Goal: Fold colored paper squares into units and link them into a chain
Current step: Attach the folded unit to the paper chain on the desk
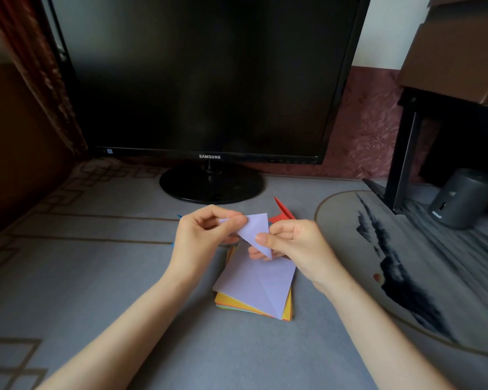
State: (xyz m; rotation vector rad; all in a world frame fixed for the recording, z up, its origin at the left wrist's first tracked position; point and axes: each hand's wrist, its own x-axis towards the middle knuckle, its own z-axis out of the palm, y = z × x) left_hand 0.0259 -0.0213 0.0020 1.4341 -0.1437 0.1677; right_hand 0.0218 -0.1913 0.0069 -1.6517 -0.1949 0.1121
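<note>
I hold a folded lilac paper piece [254, 230] in the air above the carpet, its point hanging down. My left hand [206, 237] pinches its upper left corner between thumb and fingers. My right hand [292, 244] pinches its right edge with the thumb on top. Right below lies a stack of colored paper squares [255, 287] with a creased lilac sheet on top and orange and yellow edges showing. A folded red paper unit [283, 212] lies just behind my right hand. A bit of blue paper [178, 217] peeks out behind my left hand.
A black Samsung monitor [209, 80] stands on its round base [212, 184] straight ahead. An oval grey rug [423, 266] with dark streaks lies to the right. A dark cylinder [459, 198] and a black table leg [403, 161] stand at the far right.
</note>
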